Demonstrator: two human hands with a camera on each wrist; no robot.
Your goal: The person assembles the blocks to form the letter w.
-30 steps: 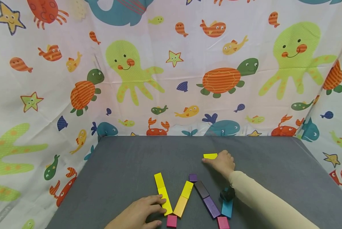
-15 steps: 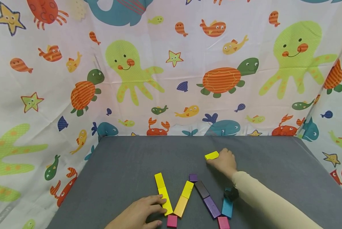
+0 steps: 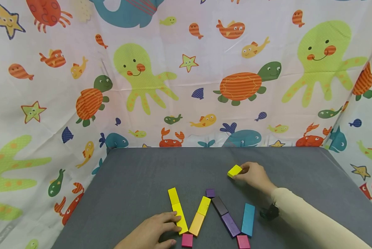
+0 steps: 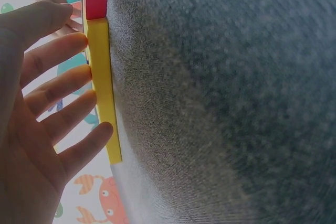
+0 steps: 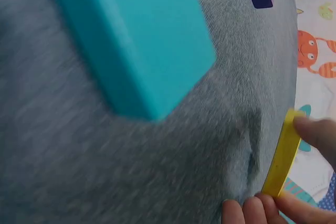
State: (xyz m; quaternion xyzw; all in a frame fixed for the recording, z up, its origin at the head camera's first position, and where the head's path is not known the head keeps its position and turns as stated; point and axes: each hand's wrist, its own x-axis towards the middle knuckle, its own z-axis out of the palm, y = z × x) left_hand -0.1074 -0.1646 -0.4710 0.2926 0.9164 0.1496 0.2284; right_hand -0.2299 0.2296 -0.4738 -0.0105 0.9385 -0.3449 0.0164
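Observation:
My right hand pinches a yellow block between thumb and fingers, at the far right of the laid-out blocks. In the right wrist view the yellow block shows edge-on between the thumb and fingertips. My left hand lies with fingers spread, its fingertips touching a long yellow block. That block adjoins a shorter yellow one above and a pink block below. In the left wrist view the fingers are straight along the yellow side.
A yellow block and an orange-yellow block slant up to a small purple block. From there a dark block and a purple block run down to a pink block. A blue block stands beside it.
My right hand has moved slightly right with the yellow block, which has turned to a slant. The right wrist has cleared the blue block. My left hand has stayed in place.

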